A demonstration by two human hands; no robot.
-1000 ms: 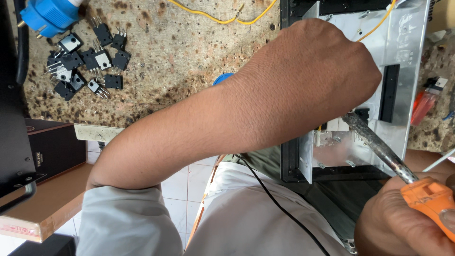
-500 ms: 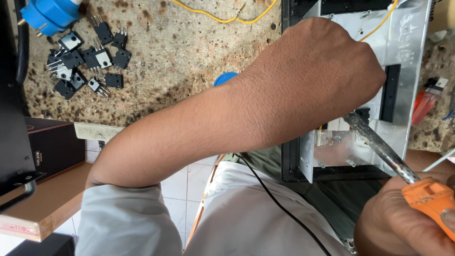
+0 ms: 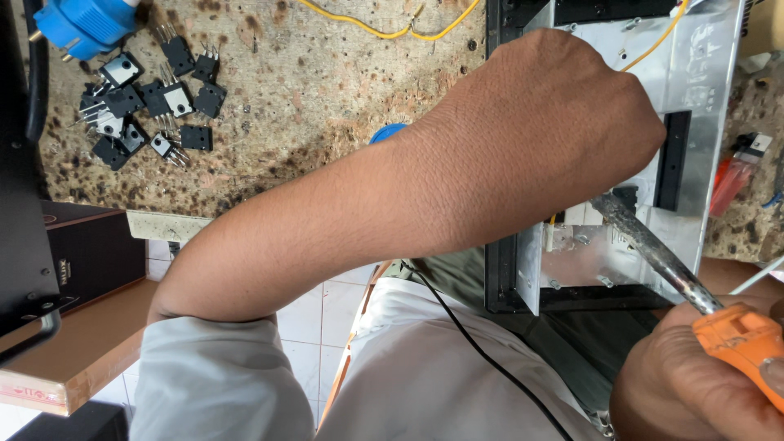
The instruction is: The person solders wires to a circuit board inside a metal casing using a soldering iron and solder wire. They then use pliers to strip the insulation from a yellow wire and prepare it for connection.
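Here the left hand lies across the metal case at the near edge of the bench, its back to the camera and its fingers curled out of sight, so I cannot tell whether they grip anything. The right hand is closed around the orange handle of a soldering iron, whose dark shaft slants up and left to a tip just under the left hand, inside the open case.

Room is tight there: the case's black frame and shiny walls hem in the tip on both sides, and the left forearm spans the whole space in front of it. A yellow wire runs along the far edge of the bench into the case. Towards the left end a cluster of black transistors lies scattered below a blue plug, well apart from both hands, with bare speckled surface between. A red lighter rests to the right of the case. A black cable crosses the lap below.

Against the pictures of a moment ago almost nothing differs: both hands and the iron keep the same places, the left hand only a touch further right.
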